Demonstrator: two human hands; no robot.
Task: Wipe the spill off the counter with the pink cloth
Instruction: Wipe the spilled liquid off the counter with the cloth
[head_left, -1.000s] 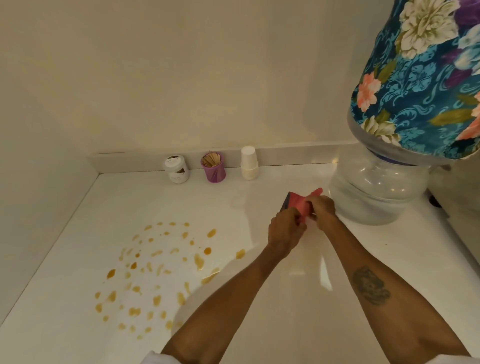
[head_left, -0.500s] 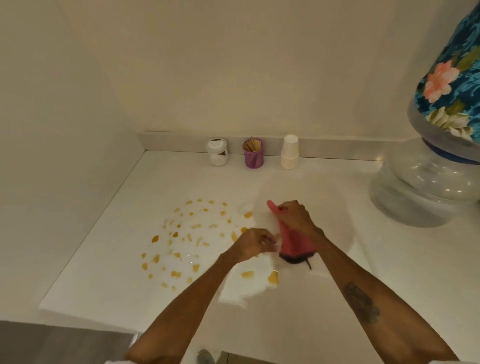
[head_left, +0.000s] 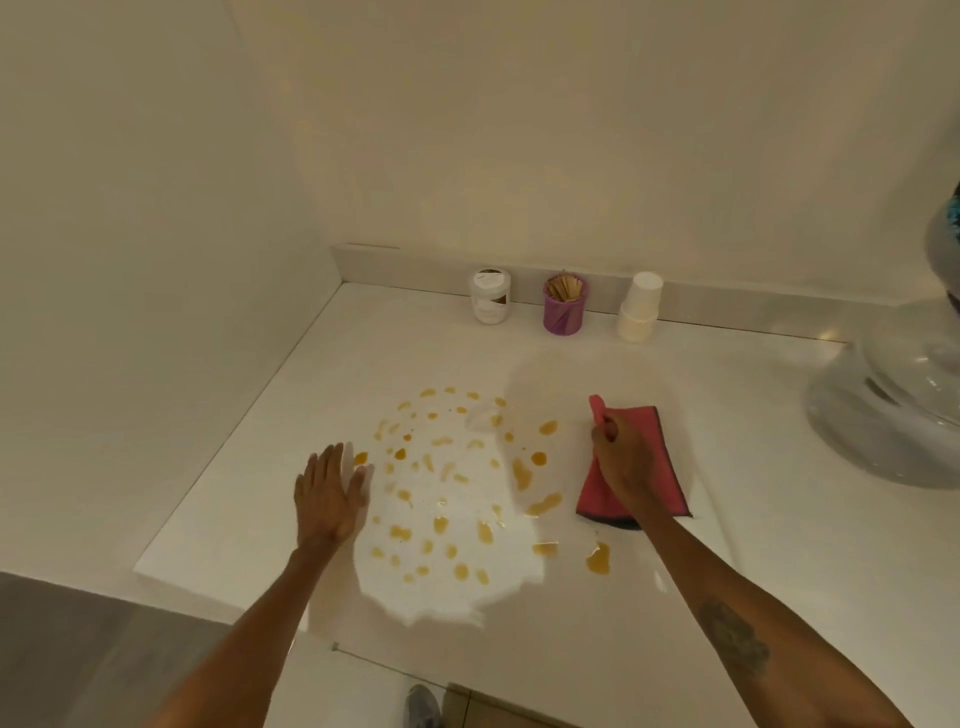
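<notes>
A spill (head_left: 457, 478) of several amber drops is scattered over the middle of the white counter (head_left: 545, 639). The pink cloth (head_left: 662, 467), folded flat with a dark edge, lies on the counter just right of the drops. My right hand (head_left: 623, 462) rests on the cloth and pinches its upturned far corner. My left hand (head_left: 330, 493) is flat and spread at the spill's left edge, holding nothing, fingers close to the nearest drop.
Against the back wall stand a white jar (head_left: 489, 296), a purple cup of wooden sticks (head_left: 564, 305) and stacked white paper cups (head_left: 640, 313). A large clear water bottle (head_left: 904, 405) sits at the right. The counter's front edge runs near my forearms; a wall closes the left side.
The cloth went from being held up in both hands to lying on the counter under my right hand. My left hand let go and moved left to the spill's edge.
</notes>
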